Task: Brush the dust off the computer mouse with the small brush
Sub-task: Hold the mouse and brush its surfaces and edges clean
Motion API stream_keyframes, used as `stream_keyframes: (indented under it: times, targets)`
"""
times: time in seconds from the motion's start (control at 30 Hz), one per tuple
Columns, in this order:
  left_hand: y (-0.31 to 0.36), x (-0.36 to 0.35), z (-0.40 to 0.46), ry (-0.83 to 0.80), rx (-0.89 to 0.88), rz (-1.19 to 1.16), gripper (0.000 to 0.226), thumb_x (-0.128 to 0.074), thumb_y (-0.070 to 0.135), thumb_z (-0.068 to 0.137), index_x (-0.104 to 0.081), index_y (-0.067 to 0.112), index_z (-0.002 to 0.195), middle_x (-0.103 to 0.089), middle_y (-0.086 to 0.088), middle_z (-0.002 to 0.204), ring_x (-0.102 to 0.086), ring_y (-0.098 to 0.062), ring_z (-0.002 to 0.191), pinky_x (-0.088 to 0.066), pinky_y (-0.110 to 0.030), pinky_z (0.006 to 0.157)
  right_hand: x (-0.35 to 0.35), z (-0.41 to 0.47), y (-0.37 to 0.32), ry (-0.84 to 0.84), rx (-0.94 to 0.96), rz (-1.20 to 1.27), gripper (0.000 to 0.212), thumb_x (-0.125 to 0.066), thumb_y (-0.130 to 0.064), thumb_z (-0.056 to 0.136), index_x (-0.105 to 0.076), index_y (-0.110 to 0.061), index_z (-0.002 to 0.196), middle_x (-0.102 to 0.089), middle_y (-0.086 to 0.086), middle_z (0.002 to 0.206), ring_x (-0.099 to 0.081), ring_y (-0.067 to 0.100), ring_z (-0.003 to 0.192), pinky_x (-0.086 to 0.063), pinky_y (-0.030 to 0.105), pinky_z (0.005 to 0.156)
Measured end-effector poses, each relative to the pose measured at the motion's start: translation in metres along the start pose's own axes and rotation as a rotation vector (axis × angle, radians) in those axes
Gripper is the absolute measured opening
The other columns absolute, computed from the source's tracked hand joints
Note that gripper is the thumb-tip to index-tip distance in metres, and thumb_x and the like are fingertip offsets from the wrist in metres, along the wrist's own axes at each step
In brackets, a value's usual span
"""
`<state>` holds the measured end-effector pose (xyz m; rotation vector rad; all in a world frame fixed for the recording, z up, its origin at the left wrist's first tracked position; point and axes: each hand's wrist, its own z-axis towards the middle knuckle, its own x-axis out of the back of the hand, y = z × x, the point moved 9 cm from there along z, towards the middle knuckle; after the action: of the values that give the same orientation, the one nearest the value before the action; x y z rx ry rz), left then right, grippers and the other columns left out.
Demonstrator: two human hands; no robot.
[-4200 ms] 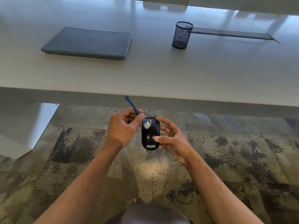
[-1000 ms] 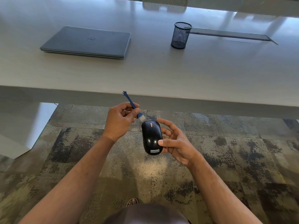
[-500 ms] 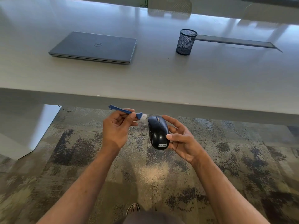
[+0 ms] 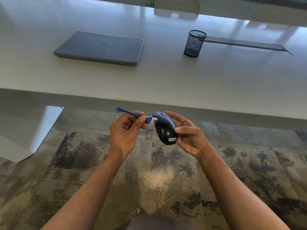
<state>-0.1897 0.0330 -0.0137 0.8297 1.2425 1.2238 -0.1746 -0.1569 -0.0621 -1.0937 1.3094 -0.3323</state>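
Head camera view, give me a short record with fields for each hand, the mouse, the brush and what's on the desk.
left hand: pinches the small blue plastic brush by its handle
right hand: holds the glossy black computer mouse, tilted on its side
brush: lies about level, white bristles touch the mouse's left front side
mouse: held in the air below the desk edge, over the carpet
pale grey desk: bears a closed grey laptop and a black mesh pen cup

We see a glossy black plastic mouse (image 4: 166, 130), a blue plastic brush (image 4: 132, 114), a wire-mesh cup (image 4: 194, 43) at one o'clock, and a smooth, faintly reflective table (image 4: 166, 77).
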Motion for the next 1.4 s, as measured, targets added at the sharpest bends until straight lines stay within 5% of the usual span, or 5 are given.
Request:
stream_keyframes:
  times: [0.23,0.43,0.9,1.17,1.4]
  targets:
    - [0.004,0.0,-0.008,-0.047,-0.067,-0.059,0.016,-0.071,0.015,0.083,-0.076,0.024,0.095,-0.076,-0.004,0.086,-0.072,-0.018,0.072,-0.058,-0.024,0.072,-0.004,0.004,-0.003,-0.022,-0.011,0.023,0.063,-0.051,0.005,0.073,-0.054,-0.005,0.135,-0.065,0.015,0.126,-0.07,0.026,0.101,-0.063,0.036,0.076]
    - [0.002,0.026,0.01,0.131,-0.041,0.002,0.013,-0.073,0.025,0.083,-0.075,0.026,0.096,-0.077,-0.002,0.089,-0.074,-0.022,0.077,-0.06,-0.03,0.076,-0.011,0.006,-0.002,-0.068,-0.02,-0.001,0.065,-0.05,0.005,0.074,-0.05,-0.003,0.138,-0.063,0.016,0.129,-0.068,0.028,0.104,-0.062,0.036,0.079]
    - [0.003,0.001,-0.018,-0.03,-0.104,-0.041,0.014,-0.073,0.025,0.085,-0.075,0.026,0.099,-0.076,-0.002,0.092,-0.074,-0.023,0.081,-0.058,-0.025,0.075,-0.011,0.015,-0.009,-0.092,-0.002,0.016,0.068,-0.066,-0.002,0.068,-0.055,-0.004,0.136,-0.062,0.017,0.131,-0.068,0.028,0.106,-0.061,0.036,0.083]
    - [0.002,0.028,0.009,0.157,-0.055,-0.101,0.016,-0.071,0.017,0.083,-0.073,0.015,0.098,-0.077,-0.002,0.09,-0.074,-0.023,0.084,-0.059,-0.028,0.076,-0.017,0.014,-0.008,-0.127,-0.012,0.014,0.067,-0.065,-0.001,0.069,-0.056,-0.005,0.135,-0.064,0.017,0.129,-0.068,0.029,0.107,-0.062,0.037,0.083]
    - [-0.009,0.009,-0.002,0.079,-0.038,-0.099,0.014,-0.072,0.021,0.083,-0.075,0.022,0.097,-0.077,-0.005,0.09,-0.074,-0.025,0.08,-0.06,-0.031,0.075,-0.009,0.019,-0.01,-0.072,0.01,0.002,0.062,-0.053,0.008,0.074,-0.057,-0.006,0.134,-0.063,0.018,0.13,-0.068,0.03,0.105,-0.063,0.038,0.079]
